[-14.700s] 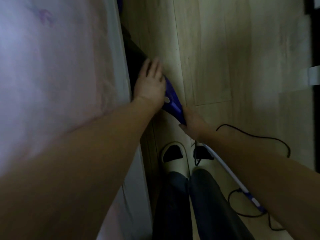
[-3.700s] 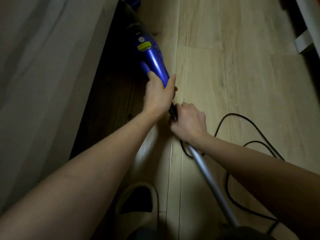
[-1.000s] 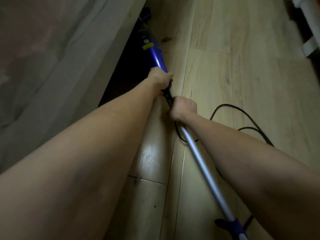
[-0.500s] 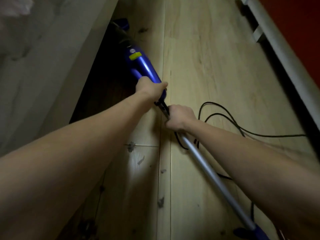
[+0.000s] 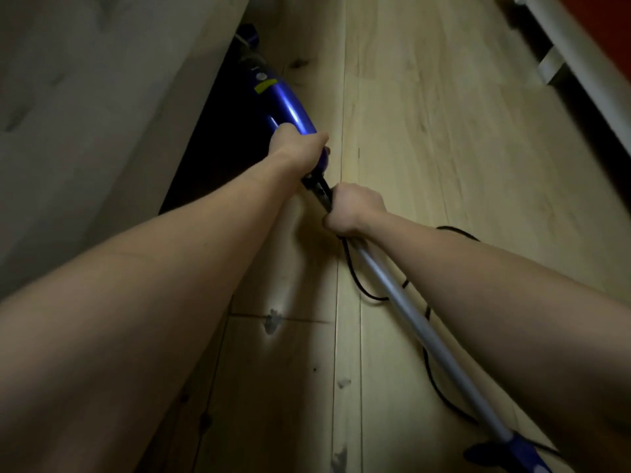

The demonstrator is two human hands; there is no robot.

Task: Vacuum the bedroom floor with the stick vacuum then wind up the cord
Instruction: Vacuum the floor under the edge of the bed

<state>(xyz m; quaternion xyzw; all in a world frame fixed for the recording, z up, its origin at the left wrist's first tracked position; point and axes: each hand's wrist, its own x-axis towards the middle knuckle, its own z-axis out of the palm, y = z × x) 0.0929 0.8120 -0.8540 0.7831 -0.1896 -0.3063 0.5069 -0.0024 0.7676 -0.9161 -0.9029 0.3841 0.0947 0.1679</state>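
1. Stick vacuum (image 5: pixel 290 107) lay low along the wooden floor (image 5: pixel 426 148), its blue body running beside the bed (image 5: pixel 102 97) and its nose pointing into the dark gap under the bed frame. The floor head was probably hidden in that shadow; the view was too dim to confirm.
2. Left hand (image 5: pixel 298 150) was clenched round the rear of the blue body, where most of the weight appeared to sit. That point suited steering.
3. Right hand (image 5: pixel 353 209) was wrapped round the top of the grey tube (image 5: pixel 420 326), just behind the left hand. The tube looked rigid and smooth, so a full-fist grip was judged necessary to prevent twisting.
4. Cord (image 5: pixel 362 288) lay slack in loops on the floor, crossing under the tube. It appeared limp and light, and liable to snag.
5. White rail (image 5: pixel 580 63) ran along the far right, well apart.
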